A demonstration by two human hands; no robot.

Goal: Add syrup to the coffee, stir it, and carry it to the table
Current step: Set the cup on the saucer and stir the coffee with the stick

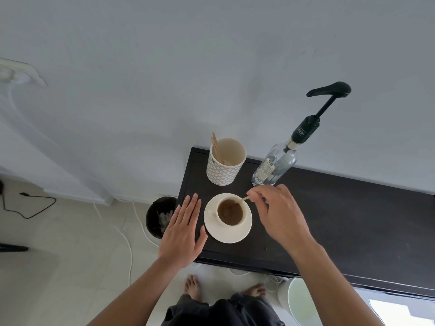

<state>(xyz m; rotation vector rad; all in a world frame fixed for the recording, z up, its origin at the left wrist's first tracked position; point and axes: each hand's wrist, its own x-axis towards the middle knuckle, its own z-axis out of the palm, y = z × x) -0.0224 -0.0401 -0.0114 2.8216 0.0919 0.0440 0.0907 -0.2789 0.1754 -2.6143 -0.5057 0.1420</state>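
Standing on a dark counter (329, 208) are a syrup bottle (275, 164), a patterned holder (222, 171) with sticks, and a saucer (229, 236) bearing the coffee cup (230, 211). Left hand (182, 231) lies flat and open beside the saucer; right hand (280, 215) pinches a stirrer (243, 199) dipped in the coffee.
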